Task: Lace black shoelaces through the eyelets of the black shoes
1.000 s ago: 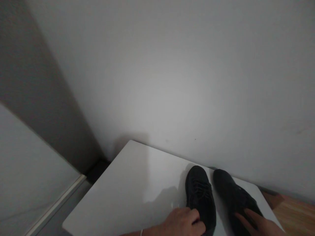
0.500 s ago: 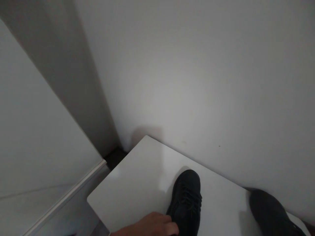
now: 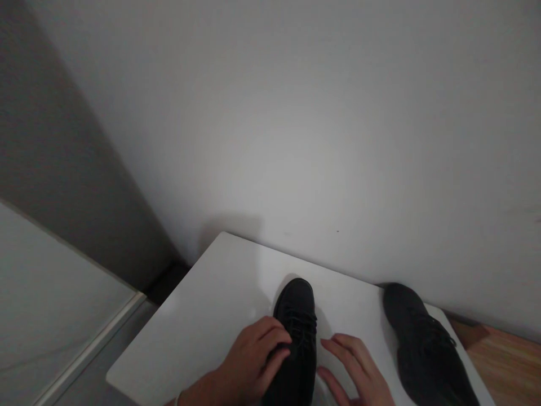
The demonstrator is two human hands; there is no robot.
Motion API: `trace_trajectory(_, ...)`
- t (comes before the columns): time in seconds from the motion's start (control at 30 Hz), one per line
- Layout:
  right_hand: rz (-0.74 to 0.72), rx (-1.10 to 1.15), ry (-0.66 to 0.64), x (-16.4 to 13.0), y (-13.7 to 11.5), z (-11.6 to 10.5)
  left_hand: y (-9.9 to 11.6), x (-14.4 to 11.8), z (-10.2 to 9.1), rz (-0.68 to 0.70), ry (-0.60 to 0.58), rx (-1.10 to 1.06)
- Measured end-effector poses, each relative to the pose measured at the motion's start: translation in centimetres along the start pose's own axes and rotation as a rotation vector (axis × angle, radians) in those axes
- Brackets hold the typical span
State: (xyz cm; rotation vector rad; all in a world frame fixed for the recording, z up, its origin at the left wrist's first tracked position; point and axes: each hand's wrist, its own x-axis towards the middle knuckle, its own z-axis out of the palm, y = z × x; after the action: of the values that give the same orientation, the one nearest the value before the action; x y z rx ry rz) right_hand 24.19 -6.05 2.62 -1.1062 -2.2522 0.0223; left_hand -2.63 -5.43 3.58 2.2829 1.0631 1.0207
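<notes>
Gripping black shoe (image 3: pixel 296 332), left hand (image 3: pixel 249 361)

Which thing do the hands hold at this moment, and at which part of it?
The left hand grips the left black shoe at its laced top. The right hand lies open beside it; whether it touches the shoe cannot be told.

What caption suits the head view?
Both hands, left hand and right hand, flank a black shoe on a white table.
</notes>
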Motion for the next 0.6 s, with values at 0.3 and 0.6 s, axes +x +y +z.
trace_trajectory(0.3,0.044,0.100,0.155,2.4,-3.4,3.7,-0.7,1.1,2.1,-0.090,-0.109,0.006)
trace_trajectory(0.6,-0.005,0.316,0.310,2.3,-4.8,1.7,-1.6,0.8,2.7,-0.019,-0.048,0.057)
